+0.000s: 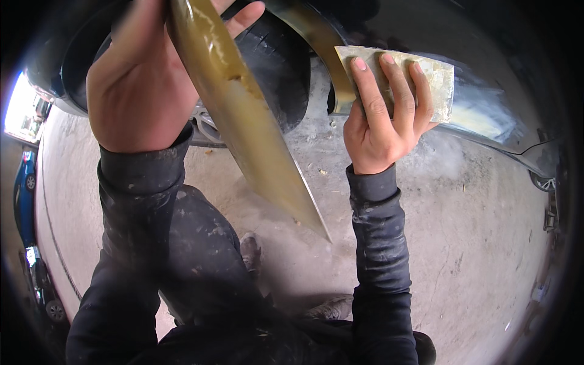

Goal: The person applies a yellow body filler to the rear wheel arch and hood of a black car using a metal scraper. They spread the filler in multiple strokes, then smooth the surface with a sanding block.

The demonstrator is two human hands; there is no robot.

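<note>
1. Head view, left hand (pixel 143 91): it sits at 10 o'clock, palm toward the camera, partly open and holding a long board (pixel 243 128). Its fingers pass behind the board, and one fingertip shows beyond the far edge; the upper part of the grip runs out of sight, so I cannot tell how tightly it closes.

2. The long board slants from 11 o'clock past the middle to a sharp corner toward 5 o'clock. Its face is smeared olive-brown (a small dark nick shows partway along).

3. Right hand (pixel 380 134): at 2 o'clock, well apart from the left, it is clamped on a flat scraper (pixel 441 88). Three fingers lie spread across the scraper's face; the thumb is hidden.

4. The scraper, between 1 and 2 o'clock, is crusted with pale residue. It overlaps the dark car body (pixel 420 24) in the view, but I cannot tell whether they touch.

5. Around the hands: a tyre (pixel 283 67) stands at 12 o'clock, with a tan-coated wheel arch (pixel 325 42) just clockwise of it. A whitish patch (pixel 480 112) marks the bodywork at 2 o'clock.

6. Below spreads a grey floor (pixel 456 194); a blue car (pixel 26 194) is at 9 o'clock.
</note>
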